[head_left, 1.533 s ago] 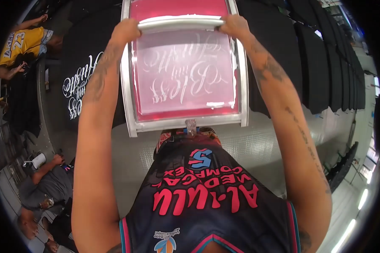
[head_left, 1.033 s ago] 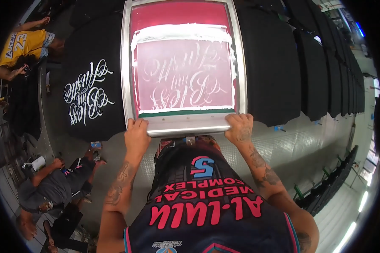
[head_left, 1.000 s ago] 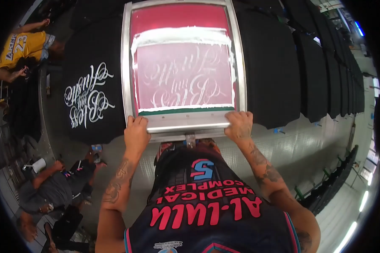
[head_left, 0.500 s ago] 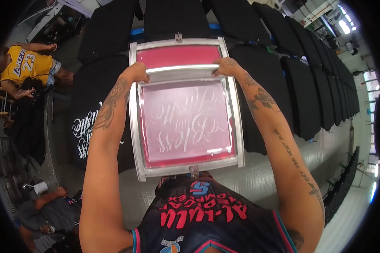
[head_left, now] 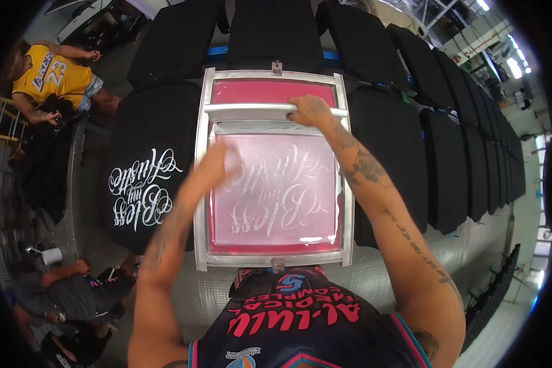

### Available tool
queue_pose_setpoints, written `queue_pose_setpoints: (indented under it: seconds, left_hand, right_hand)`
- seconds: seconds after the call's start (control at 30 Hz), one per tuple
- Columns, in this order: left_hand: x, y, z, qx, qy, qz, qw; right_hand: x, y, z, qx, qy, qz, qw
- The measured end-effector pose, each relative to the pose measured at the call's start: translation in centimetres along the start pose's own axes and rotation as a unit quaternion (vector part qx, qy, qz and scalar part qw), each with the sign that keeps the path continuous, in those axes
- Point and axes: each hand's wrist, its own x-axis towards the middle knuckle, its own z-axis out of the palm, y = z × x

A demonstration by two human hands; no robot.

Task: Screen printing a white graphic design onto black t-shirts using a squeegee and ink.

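Note:
My right hand [head_left: 310, 110] grips a metal squeegee [head_left: 245, 110] right of its middle, at the far part of an aluminum-framed screen [head_left: 346, 190]. My left hand [head_left: 222, 161] is off the squeegee, over the left part of the pink mesh [head_left: 276, 227]; motion smears its fingers. Reversed white script and streaks of white ink show on the mesh, with a deeper pink band beyond the squeegee. Left of the screen lies a black garment [head_left: 141, 116] with white script printed on it.
Rows of black garment-covered boards [head_left: 270, 30] curve away behind and to the right. A co-worker in a yellow jersey [head_left: 52, 80] is at upper left; another in grey [head_left: 83, 297] is at lower left. A metal floor [head_left: 374, 270] shows below the boards.
The squeegee went from the far end to the near end and back. My left hand has since let go and dropped toward me; my right hand sits further inward on the bar.

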Motion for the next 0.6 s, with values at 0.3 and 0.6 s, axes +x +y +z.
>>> queue_pose_setpoints:
  seconds: [0.3,0.6]
  left_hand:
    - [-28.9,6.7,23.6,-0.283,-0.092,-0.282,0.912]
    - [-29.7,9.8,25.2,-0.299,0.043,-0.390,0.870]
  right_hand:
    - [3.0,0.0,-1.2,-0.042,0.001,0.004,0.999]
    - [-1.1,-3.0,2.1,-0.014,0.019,-0.006,1.000]
